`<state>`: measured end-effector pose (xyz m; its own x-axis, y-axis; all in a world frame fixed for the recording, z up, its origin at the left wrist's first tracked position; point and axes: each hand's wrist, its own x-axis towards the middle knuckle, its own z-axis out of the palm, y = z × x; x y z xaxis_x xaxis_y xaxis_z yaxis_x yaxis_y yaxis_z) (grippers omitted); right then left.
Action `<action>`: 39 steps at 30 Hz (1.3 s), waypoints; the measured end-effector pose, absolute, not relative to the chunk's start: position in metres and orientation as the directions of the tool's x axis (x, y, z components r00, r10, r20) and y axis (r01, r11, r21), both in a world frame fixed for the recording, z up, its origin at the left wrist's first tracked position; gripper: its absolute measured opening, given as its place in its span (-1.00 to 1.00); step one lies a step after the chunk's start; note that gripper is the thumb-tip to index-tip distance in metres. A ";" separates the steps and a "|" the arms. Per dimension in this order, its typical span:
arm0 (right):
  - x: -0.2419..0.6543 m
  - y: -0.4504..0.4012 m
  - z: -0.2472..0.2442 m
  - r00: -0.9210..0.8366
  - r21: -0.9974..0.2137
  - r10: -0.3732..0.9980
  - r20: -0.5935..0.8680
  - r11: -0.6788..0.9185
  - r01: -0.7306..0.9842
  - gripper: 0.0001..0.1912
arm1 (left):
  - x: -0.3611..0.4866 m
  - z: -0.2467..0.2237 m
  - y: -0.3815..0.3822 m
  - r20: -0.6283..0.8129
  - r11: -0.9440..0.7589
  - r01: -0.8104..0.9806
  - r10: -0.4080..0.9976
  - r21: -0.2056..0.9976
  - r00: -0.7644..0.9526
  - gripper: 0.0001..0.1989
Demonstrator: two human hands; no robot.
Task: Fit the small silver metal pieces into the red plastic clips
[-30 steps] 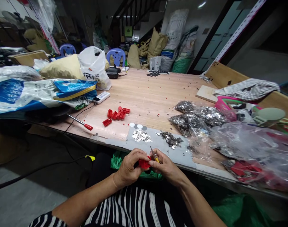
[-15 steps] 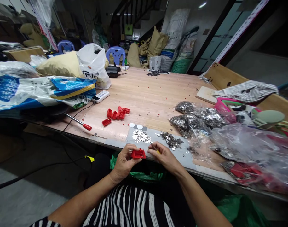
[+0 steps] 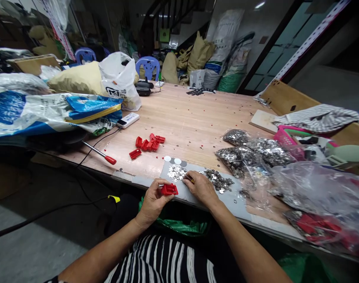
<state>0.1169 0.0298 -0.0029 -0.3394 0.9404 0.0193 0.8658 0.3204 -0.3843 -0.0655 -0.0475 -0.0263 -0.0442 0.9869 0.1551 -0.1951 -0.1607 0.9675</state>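
Note:
My left hand [image 3: 154, 202] pinches a small red plastic housing [image 3: 169, 189], its open side turned up, just off the table's front edge. My right hand [image 3: 201, 188] has its fingers pressed together around a thin tool with a bit of yellow on it [image 3: 190, 179]; most of the tool is hidden. Its tip is at the right side of a pile of shiny silver pieces [image 3: 176, 172] on the grey mat [image 3: 237, 202]. Right of that hand lies a pile of darker metal pieces [image 3: 219, 181]. Several red housings [image 3: 150, 144] are grouped on the table.
Plastic bags of metal parts [image 3: 238, 157] lie at the right, by a pink basket [image 3: 287, 139]. A screwdriver-like rod with a red tip [image 3: 110, 160] juts over the left front edge. A white device [image 3: 128, 120] and large sacks [image 3: 79, 80] are at the left.
My right hand has moved forward from beside the red housing to the silver pile. My left hand still holds the housing, now slightly farther left. The camera view has shifted slightly.

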 end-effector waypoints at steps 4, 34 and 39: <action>0.118 0.030 -0.002 -0.323 -0.383 0.946 0.012 0.302 0.873 -0.92 | -0.066 -0.030 -0.046 0.117 -0.122 -0.220 0.993 0.968 -0.036 -0.72; 0.109 0.027 -0.005 -0.309 -0.384 0.950 0.052 0.305 0.871 -0.92 | -0.069 -0.025 -0.047 0.077 -0.087 -0.260 0.996 0.962 -0.048 -0.70; 0.099 0.029 -0.008 -0.362 -0.386 0.927 0.097 0.370 0.845 -0.88 | -0.069 -0.026 -0.046 0.076 -0.086 -0.256 0.996 0.963 -0.049 -0.70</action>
